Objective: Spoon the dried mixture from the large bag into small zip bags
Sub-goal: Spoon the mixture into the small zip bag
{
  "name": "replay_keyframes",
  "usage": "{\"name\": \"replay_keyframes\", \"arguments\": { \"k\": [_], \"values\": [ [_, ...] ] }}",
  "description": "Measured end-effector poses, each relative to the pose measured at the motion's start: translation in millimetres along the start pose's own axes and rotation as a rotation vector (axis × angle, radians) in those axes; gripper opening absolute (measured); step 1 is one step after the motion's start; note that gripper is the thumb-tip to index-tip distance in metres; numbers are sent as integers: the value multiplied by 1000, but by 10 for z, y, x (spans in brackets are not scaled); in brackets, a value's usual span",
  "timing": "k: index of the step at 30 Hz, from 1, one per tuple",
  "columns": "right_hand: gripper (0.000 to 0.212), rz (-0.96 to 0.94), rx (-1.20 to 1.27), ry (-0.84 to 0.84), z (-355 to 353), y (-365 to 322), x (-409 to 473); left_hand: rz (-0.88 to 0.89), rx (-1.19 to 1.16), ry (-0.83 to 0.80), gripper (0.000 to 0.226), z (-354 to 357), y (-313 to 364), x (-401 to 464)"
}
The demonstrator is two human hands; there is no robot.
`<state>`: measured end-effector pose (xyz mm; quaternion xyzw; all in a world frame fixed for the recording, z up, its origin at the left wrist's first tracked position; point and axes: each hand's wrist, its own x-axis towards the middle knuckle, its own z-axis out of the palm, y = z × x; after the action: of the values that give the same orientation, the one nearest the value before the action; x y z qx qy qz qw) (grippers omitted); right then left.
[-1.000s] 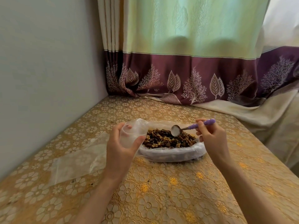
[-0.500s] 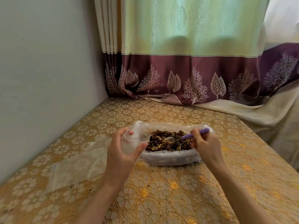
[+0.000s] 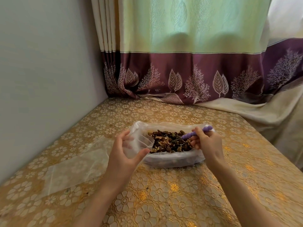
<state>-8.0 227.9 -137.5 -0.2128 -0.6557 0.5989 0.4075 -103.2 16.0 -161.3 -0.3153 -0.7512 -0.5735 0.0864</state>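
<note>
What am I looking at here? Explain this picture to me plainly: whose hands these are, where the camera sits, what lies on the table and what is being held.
No machine here: a person wears a camera on the head, so the one picture looks forward and down at that person's own two bare hands.

The left hand holds a small clear zip bag open between fingers and thumb. The right hand grips a purple-handled spoon, its bowl dug into the dried mixture and hidden from view.

That brown mixture fills a large clear bag lying open on a table under a gold floral tablecloth. More flat clear plastic bags lie to the left. A wall and a green and purple curtain stand behind.
</note>
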Motion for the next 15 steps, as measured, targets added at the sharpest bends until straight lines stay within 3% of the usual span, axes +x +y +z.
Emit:
{"name": "replay_keyframes", "arguments": {
  "k": [4,9,15],
  "values": [
    [27,46,33,25,-19,25,50,10,61,-20,76,24,-14,-14],
    [26,79,111,20,-41,-3,64,4,100,-39,47,45,-11,-21],
    [26,47,221,-15,-15,-184,5,-29,83,-31,50,57,-43,-31]
  ]
}}
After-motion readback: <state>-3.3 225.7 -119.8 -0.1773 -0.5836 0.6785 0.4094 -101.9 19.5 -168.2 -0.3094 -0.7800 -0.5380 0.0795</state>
